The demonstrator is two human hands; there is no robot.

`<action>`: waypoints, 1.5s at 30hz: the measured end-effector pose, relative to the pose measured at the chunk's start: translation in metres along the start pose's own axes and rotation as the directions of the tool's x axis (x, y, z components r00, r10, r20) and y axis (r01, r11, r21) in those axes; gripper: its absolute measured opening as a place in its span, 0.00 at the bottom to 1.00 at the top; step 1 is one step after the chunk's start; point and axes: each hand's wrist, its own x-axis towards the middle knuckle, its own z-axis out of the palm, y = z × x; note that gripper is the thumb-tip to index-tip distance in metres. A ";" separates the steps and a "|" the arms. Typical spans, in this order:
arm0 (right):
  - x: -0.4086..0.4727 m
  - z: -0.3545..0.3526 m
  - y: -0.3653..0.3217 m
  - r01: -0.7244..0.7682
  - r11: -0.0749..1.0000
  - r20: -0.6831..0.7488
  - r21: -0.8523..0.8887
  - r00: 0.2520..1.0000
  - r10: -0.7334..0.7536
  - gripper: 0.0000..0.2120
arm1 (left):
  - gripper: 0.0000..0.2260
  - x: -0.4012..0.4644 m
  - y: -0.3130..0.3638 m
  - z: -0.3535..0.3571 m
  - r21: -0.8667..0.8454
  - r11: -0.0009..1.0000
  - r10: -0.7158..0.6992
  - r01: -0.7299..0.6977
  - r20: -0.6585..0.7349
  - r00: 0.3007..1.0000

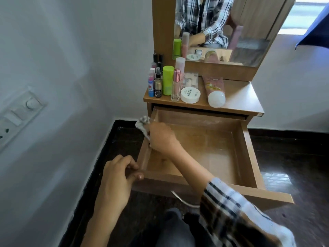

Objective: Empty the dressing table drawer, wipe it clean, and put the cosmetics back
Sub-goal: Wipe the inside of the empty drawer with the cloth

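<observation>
Wipe phase. Pulled-out light-wood drawer [249, 157] is empty inside; faint whitish smears on the floor panel toward the back.

R hand [161, 138] reaches across the body to the drawer's left wall, fingers closed around a crumpled grey-white cloth [142, 124]. Cloth sits on/over the top edge of that wall near the back-left corner; can't tell if it touches the inner face.

L hand [116, 177] is pinched shut on the drawer's front-left corner, prob steadying it.

Key relation: unwiped area lies to the right of the R hand, long axis of the wall runs front-to-back. R hand nearer the work; L is busy bracing.

Cosmetics parked on the wooden dressing-table top [245, 97], behind the drawer: lime-green cylindrical bottle [167, 81], clear glass perfume w/ pink cap [176, 86], round white jar [190, 95], pink tube w/ white cap [214, 90] lying flat. Mirror [249, 29] above.

Dark glossy floor, white wall left w/ switch plate [19, 118]. Tight corner.
</observation>
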 end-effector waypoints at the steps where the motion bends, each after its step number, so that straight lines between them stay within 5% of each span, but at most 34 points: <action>1: -0.010 0.001 0.000 0.018 0.999 0.048 0.029 0.999 -0.019 0.16 | 0.13 0.000 -0.001 0.000 0.001 1.000 0.006 -0.006 -0.002 1.000; 6: -0.033 -0.016 0.021 0.201 0.955 0.215 0.216 0.945 -0.248 0.22 | 0.14 0.000 -0.001 0.000 -0.002 1.000 0.007 -0.007 0.011 1.000; 9: -0.036 -0.033 0.052 0.253 0.936 -0.008 0.247 0.966 -0.259 0.22 | 0.12 0.001 -0.002 0.000 -0.017 1.000 -0.008 0.009 0.012 1.000; 12: -0.030 -0.039 0.092 0.289 0.931 -0.305 -0.222 0.886 -0.348 0.20 | 0.10 0.002 -0.003 0.001 -0.034 0.999 -0.016 0.017 0.011 1.000; 15: -0.016 -0.030 0.121 0.284 0.720 -0.321 -0.633 0.750 -0.578 0.16 | 0.09 0.002 -0.005 0.002 -0.032 0.999 -0.015 0.016 0.025 1.000; 17: -0.003 -0.016 0.126 0.297 0.611 -0.267 -0.734 0.701 -0.661 0.15 | 0.09 0.002 -0.005 0.002 -0.034 0.999 -0.025 0.026 0.031 0.999; 21: 0.023 0.007 0.114 0.312 0.573 -0.233 -0.757 0.691 -0.685 0.17 | 0.10 0.003 -0.006 0.002 -0.027 0.999 -0.023 0.024 0.037 0.999; 27: 0.045 0.018 0.086 0.286 0.654 -0.274 -0.701 0.738 -0.616 0.22 | 0.13 0.006 -0.009 0.003 0.031 0.999 0.011 -0.013 0.070 0.997; 32: 0.034 0.025 0.122 0.422 0.461 0.048 -0.780 0.776 -0.629 0.16 | 0.12 0.005 -0.010 0.002 0.003 1.000 0.002 -0.002 0.080 0.997; 36: 0.025 0.006 0.148 0.396 0.445 0.089 -0.804 0.819 -0.567 0.12 | 0.13 0.005 -0.009 0.002 -0.032 0.999 0.010 -0.009 0.050 0.999; 40: 0.026 -0.015 0.148 0.379 0.518 -0.076 -0.767 0.748 -0.659 0.08 | 0.12 0.004 -0.011 0.004 -0.020 1.000 0.020 -0.019 0.049 0.999; 43: 0.040 -0.006 0.120 0.344 0.625 -0.204 -0.700 0.744 -0.637 0.12 | 0.12 0.004 -0.012 0.005 -0.021 1.000 0.014 -0.013 0.051 0.999; 45: 0.047 0.010 0.104 0.367 0.628 -0.155 -0.686 0.770 -0.619 0.22 | 0.12 0.004 -0.011 0.004 -0.025 1.000 0.007 -0.005 0.059 0.998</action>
